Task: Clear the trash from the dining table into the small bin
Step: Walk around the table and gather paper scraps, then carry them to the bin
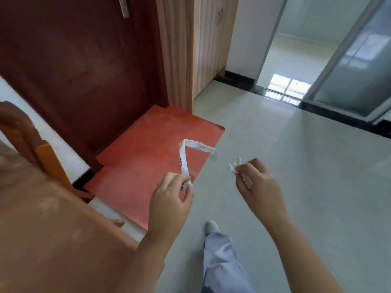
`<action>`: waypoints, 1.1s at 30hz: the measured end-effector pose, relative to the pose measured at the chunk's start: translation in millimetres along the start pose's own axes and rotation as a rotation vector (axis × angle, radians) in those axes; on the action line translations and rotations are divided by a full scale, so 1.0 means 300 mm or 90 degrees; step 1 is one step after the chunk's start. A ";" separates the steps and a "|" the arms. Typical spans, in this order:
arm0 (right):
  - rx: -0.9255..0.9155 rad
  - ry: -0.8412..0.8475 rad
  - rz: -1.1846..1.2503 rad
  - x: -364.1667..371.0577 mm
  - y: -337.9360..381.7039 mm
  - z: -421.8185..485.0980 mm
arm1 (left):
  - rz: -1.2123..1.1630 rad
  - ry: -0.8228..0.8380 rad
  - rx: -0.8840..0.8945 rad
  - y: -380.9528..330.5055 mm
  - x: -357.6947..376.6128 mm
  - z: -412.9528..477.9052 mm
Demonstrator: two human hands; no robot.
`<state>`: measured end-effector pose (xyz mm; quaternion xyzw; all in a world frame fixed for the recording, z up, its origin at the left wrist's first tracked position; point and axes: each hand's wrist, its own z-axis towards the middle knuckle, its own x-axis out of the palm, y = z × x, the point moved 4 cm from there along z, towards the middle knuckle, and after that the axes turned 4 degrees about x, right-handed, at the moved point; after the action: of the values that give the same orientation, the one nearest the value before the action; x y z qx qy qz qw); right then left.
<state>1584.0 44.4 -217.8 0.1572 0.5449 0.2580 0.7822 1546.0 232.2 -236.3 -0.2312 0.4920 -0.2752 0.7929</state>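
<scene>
My left hand (171,197) pinches the lower end of a long, bent white paper wrapper (186,159) with printed marks and a yellow patch; the wrapper sticks up over the red floor mat. My right hand (258,182) is closed on a small crumpled white paper scrap (234,166), whose end pokes out past my fingers. Both hands are held out in front of me above the floor. The brown wooden dining table (53,229) fills the lower left corner. No bin is in view.
A wooden chair back (27,134) stands at the left by a dark red door (84,60). A red mat (152,149) lies before the door. Pale tiled floor (296,166) spreads to the right toward a sliding glass door (355,70). My leg and shoe (211,229) are below.
</scene>
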 end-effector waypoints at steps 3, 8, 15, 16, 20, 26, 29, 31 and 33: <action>-0.063 0.042 0.022 0.140 0.010 0.266 | 0.040 -0.051 -0.020 0.093 0.036 0.210; -0.178 0.089 0.062 0.305 0.071 0.720 | 0.100 -0.144 -0.065 0.206 0.040 0.589; -0.311 0.163 0.136 0.572 0.259 1.083 | 0.194 -0.277 -0.147 0.390 -0.076 0.809; -0.336 0.183 0.145 0.618 0.296 1.107 | 0.209 -0.291 -0.167 0.420 -0.097 0.816; -0.409 0.245 0.195 0.790 0.461 1.188 | 0.252 -0.321 -0.238 0.545 -0.189 0.857; -0.515 0.303 0.244 1.063 0.796 1.304 | 0.313 -0.418 -0.308 0.791 -0.424 0.952; -0.567 0.318 0.273 1.189 1.000 1.345 | 0.321 -0.473 -0.344 0.915 -0.568 0.998; -0.606 0.327 0.293 1.265 1.141 1.362 | 0.319 -0.512 -0.357 0.989 -0.662 1.013; -0.640 0.345 0.310 1.337 1.258 1.362 | 0.334 -0.544 -0.373 1.056 -0.735 1.008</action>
<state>1987.3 597.8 -182.6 -0.1815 0.4847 0.6847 0.5131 1806.4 642.5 -170.6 -0.4021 0.2251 0.1960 0.8656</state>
